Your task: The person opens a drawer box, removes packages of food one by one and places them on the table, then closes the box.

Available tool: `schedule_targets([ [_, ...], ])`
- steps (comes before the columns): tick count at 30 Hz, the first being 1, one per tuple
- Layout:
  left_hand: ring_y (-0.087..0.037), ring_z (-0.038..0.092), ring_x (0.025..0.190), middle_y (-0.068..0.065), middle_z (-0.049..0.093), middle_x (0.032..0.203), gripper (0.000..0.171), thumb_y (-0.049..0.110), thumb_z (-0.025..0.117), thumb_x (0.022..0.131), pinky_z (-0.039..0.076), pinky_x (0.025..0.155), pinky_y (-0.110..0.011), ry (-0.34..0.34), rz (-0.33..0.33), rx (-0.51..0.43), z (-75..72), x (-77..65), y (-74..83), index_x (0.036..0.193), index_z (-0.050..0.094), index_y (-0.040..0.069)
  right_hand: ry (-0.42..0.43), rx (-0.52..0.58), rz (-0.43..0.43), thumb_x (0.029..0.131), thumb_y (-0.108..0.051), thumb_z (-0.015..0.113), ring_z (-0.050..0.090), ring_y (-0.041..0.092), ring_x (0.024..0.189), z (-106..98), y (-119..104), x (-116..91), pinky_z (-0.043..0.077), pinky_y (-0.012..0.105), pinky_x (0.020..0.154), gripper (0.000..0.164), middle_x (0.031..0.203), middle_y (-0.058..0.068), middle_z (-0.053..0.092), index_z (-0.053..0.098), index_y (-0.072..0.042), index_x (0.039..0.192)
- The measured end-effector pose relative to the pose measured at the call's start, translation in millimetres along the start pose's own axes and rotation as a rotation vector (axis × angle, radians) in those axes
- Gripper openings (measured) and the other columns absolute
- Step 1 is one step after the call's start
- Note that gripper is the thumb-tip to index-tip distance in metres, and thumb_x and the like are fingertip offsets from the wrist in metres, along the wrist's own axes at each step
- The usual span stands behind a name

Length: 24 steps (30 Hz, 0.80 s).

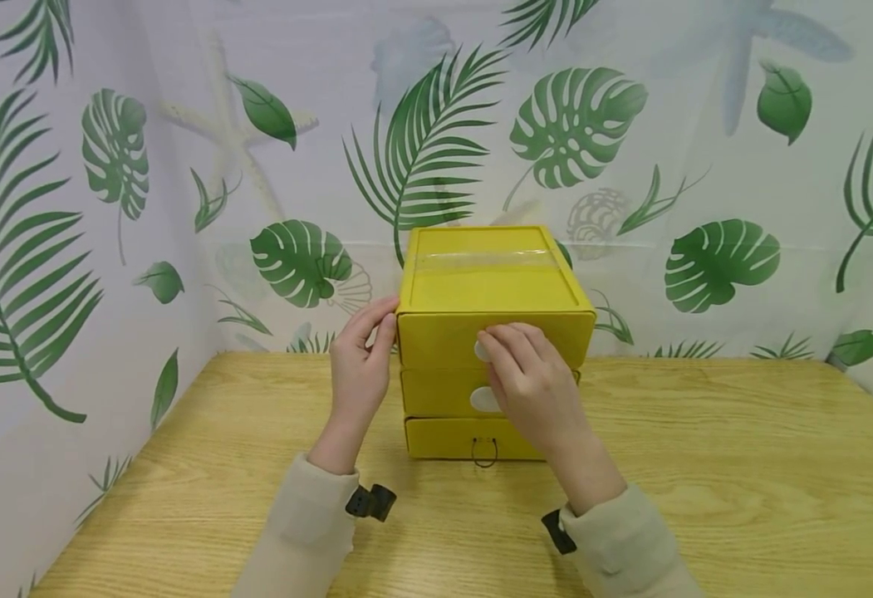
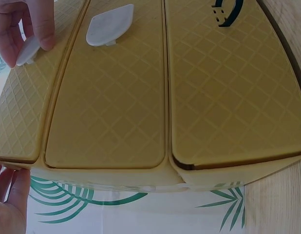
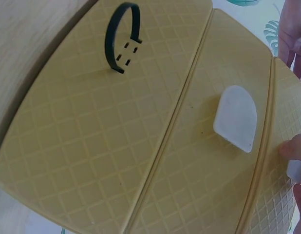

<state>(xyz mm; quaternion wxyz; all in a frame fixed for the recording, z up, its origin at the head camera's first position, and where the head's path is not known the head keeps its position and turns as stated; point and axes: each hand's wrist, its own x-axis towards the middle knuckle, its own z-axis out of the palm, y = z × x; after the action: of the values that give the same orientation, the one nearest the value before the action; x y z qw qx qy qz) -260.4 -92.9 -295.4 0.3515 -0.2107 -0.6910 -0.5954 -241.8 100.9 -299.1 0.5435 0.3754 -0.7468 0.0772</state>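
A yellow three-drawer box [image 1: 492, 291] stands on the table, its drawer fronts toward me. My right hand [image 1: 533, 386] pinches the white handle [image 1: 481, 350] of the top drawer between thumb and fingers. Against the upper left side of the box rests my left hand [image 1: 362, 365], its fingers fairly straight. A second white handle [image 2: 110, 25] sticks out from the middle drawer, and a dark loop handle [image 3: 110, 41] is fixed to the bottom drawer. All three drawers look closed in the head view. The fingertips behind the top handle are partly hidden.
The box stands on a wood-grain table [image 1: 705, 482]. Behind it and on the left hangs a white cloth [image 1: 451, 166] printed with green leaves. Transparent tape [image 1: 488, 260] crosses the top of the box. Each sleeve has a black wrist device [image 1: 371, 502] at its cuff.
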Motion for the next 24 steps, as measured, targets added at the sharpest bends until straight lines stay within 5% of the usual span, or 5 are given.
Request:
schedule_targets([
  [16,-0.019,0.054,0.102,-0.015,0.059,0.109,0.023,0.006,0.052,0.089,0.052,0.068,-0.024,0.001,0.003,0.022,1.0,-3.1,-0.5,0.106,0.062,-0.005,-0.011,-0.008,-0.043,0.065,0.005,0.069,0.053,0.030,0.082,-12.6,-5.9,-0.8,0.050,0.033,0.073,0.029,0.089,0.017,0.057,0.061,0.008,0.092],
  [24,-0.020,0.054,0.102,-0.015,0.059,0.108,0.023,0.006,0.052,0.089,0.051,0.064,-0.018,0.003,0.043,0.035,1.2,-1.1,0.5,0.106,0.062,-0.005,0.001,-0.003,-0.071,0.080,0.000,0.050,0.054,0.029,0.080,-18.7,-8.2,-0.6,0.050,0.032,0.071,0.017,0.088,0.016,0.058,0.060,0.007,0.091],
])
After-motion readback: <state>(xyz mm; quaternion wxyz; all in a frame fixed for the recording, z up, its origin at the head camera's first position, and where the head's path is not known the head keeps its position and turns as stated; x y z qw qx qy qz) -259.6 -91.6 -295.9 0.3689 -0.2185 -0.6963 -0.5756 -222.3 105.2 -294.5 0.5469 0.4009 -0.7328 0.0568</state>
